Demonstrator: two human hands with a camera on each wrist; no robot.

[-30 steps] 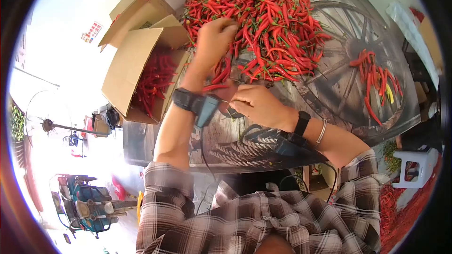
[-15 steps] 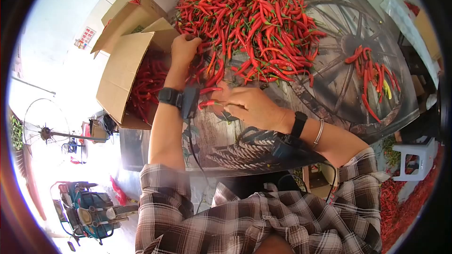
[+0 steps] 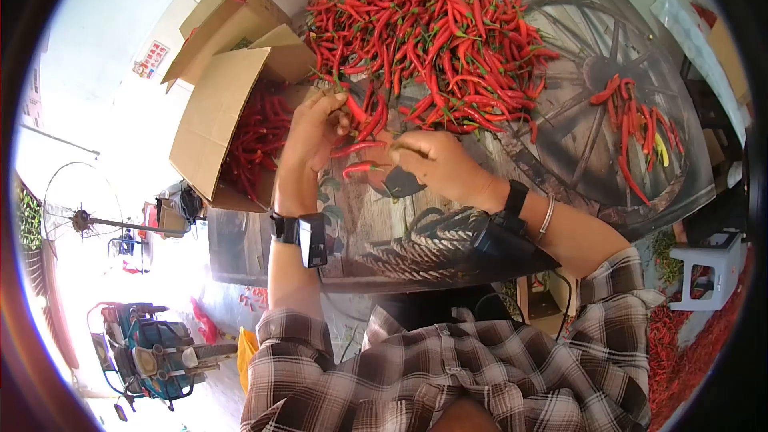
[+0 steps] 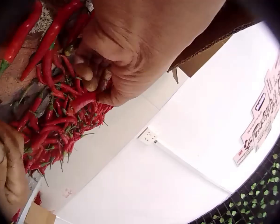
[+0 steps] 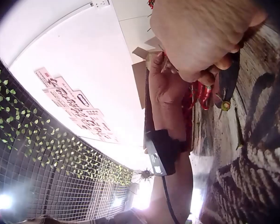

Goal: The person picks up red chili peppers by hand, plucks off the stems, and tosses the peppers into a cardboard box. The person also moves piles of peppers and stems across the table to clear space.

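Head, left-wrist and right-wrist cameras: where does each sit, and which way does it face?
Head: on the head, facing forward and down at the table; shows the left hand, right hand, arms and plaid shirt.
Left wrist: looks past the large left hand at the chili pile and wall; the right hand is at the edge.
Right wrist: looks past the right hand to the left hand, forearm and wall.
Shared: both hands appear in all three.

Harsh white glare washed out the left side of the head view, whose rim curved into black; both wrist views showed bright pale walls, dark corners and softly blurred bare skin.
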